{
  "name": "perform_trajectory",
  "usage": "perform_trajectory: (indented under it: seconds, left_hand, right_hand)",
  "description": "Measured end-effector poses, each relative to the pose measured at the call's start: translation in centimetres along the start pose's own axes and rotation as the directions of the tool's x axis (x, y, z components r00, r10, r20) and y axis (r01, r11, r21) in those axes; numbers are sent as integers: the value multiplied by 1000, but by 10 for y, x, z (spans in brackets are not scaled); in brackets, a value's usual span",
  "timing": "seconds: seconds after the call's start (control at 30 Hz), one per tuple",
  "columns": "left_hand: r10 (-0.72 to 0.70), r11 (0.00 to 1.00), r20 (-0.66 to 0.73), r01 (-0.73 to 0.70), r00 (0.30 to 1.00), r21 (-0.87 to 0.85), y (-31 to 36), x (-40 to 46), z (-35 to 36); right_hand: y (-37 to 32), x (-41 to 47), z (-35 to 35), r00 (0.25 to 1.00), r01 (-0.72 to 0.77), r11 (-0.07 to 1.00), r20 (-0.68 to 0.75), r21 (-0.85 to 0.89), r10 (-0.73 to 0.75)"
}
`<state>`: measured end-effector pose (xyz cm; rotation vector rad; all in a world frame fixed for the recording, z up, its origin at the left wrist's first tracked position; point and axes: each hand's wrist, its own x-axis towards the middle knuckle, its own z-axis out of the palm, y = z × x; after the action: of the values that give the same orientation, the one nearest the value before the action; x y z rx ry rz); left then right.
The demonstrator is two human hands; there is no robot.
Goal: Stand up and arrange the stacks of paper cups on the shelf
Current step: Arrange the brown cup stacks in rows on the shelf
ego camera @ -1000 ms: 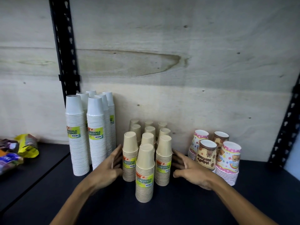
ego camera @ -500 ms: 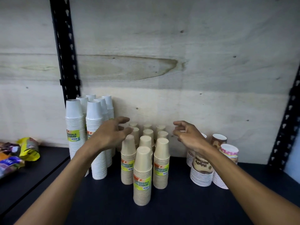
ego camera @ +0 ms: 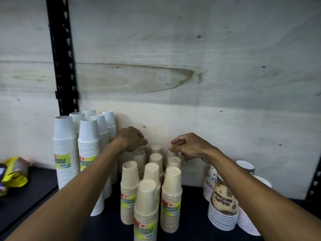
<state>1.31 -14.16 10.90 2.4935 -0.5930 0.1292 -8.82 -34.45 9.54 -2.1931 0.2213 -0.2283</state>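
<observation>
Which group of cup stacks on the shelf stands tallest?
The white cup stacks on the left stand tallest, rising well above the tan stacks in the middle and the patterned stacks on the right.

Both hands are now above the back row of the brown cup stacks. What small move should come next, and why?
Probably lower both hands onto the rear brown stacks. The left hand and right hand hover above the back row with fingers curled, apparently holding nothing, so gripping those stacks seems the likely step for straightening them.

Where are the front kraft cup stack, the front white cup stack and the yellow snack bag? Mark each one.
front kraft cup stack [ego camera: 146,202]: head view, on the upper side wall of its top cup.
front white cup stack [ego camera: 89,131]: head view, on its top cup's wall.
yellow snack bag [ego camera: 16,174]: head view, on its crumpled face.
</observation>
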Motion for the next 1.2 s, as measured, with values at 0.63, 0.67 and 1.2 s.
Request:
perform_trajectory:
  seconds: [0.63, 0.67, 1.2]
  left_hand:
    - [47, 998, 55, -49, 997, 43, -10, 10, 8]
    - [48, 998, 54, -50, 997, 39, -10, 10, 9]
    - [60, 998, 30, -60, 998, -13, -10, 7, 16]
  right_hand:
    - [16, 14, 4, 984, 177, 977, 28, -119, -175]
    - [16, 14, 4, 981, 191, 972, 37, -137, -188]
    - [11, 21, 0, 990, 144, 959, 46, -243, -137]
